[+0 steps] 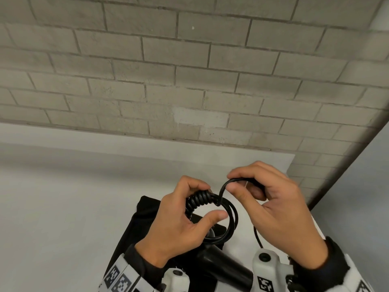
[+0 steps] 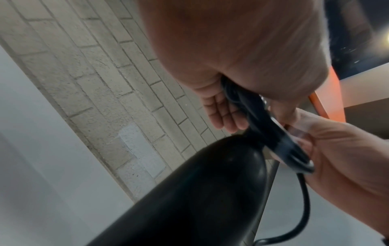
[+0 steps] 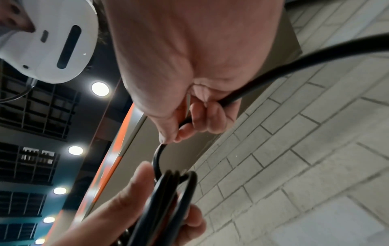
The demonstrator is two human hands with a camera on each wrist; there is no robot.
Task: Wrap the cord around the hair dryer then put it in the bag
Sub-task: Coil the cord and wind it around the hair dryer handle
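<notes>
Dryer (image 1: pixel 221 264) lies at the counter's (image 1: pixel 63 207) near edge, on the bag (image 1: pixel 134 232) | my left hand (image 1: pixel 185 224) grips the coiled cord (image 1: pixel 210 204) so loops hold; right hand (image 1: pixel 273 207) pinches the free run, feeding another turn

The hair dryer (image 1: pixel 227 268) is cut off by the head view's bottom edge, and its upper part lies hidden under the left hand (image 1: pixel 185 226). Most of the bag (image 1: pixel 136 224) is covered by that hand and wrist. The cord (image 1: pixel 226 218) vanishes inside the right hand (image 1: pixel 280 213); its plug cannot be seen. Both wrist views are blurred close up.
</notes>
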